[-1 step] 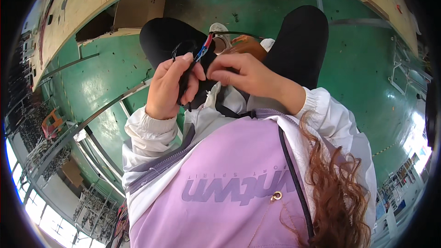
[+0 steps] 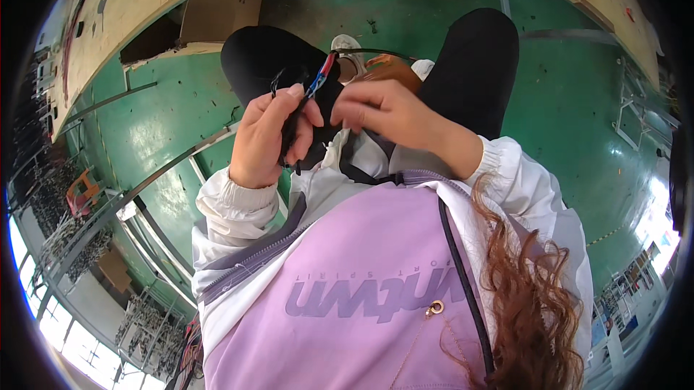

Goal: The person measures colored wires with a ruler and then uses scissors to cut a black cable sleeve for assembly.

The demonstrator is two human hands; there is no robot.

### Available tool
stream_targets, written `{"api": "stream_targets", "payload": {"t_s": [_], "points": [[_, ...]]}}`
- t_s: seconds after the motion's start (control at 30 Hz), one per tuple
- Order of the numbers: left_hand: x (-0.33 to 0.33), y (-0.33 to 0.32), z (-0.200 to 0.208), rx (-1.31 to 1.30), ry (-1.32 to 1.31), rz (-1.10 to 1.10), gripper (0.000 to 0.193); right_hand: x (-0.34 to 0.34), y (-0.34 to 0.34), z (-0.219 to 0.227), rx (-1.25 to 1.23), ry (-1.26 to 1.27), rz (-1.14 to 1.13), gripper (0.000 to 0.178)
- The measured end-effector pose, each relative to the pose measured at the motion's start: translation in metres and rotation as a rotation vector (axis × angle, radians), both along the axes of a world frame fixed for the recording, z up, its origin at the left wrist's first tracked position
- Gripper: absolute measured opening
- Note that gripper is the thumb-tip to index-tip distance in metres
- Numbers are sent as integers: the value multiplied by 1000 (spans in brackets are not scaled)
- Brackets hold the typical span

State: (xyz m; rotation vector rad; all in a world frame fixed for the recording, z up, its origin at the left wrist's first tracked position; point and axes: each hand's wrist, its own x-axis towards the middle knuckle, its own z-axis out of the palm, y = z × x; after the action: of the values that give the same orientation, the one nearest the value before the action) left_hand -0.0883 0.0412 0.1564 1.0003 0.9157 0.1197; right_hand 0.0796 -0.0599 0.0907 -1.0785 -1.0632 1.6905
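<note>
In front of my lap, my left hand [image 2: 264,137] is closed around a bundle of wires [image 2: 316,86]. Red, blue and black strands show above its thumb, and thin black loops [image 2: 289,73] stick out beside them. A dark cable [image 2: 372,51] runs from the top of the bundle toward the right. My right hand [image 2: 397,115] is just right of the bundle, thumb and fingers bent inward and drawn together. Its fingertips are blurred, and whatever they may hold cannot be made out.
My knees in black trousers [image 2: 470,65] flank the hands. Beyond lie a wooden board [image 2: 137,7] and a cardboard box [image 2: 231,7]. A brown-orange object [image 2: 397,70] sits between my legs, near a white shoe [image 2: 345,44]. Metal rails [image 2: 170,166] cross the green floor at left.
My right hand has shifted slightly to the right, away from the wires, and its fingertips are more blurred. My left hand stays in place with the bundle.
</note>
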Motion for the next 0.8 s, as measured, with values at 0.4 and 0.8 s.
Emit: {"api": "stream_targets", "payload": {"t_s": [0.4, 0.8], "points": [[3, -43, -38, 194, 58, 451, 31, -19, 4, -3, -243, 425, -467, 19], [-21, -52, -65, -695, -90, 397, 27, -10, -14, 3, -292, 275, -522, 19]]}}
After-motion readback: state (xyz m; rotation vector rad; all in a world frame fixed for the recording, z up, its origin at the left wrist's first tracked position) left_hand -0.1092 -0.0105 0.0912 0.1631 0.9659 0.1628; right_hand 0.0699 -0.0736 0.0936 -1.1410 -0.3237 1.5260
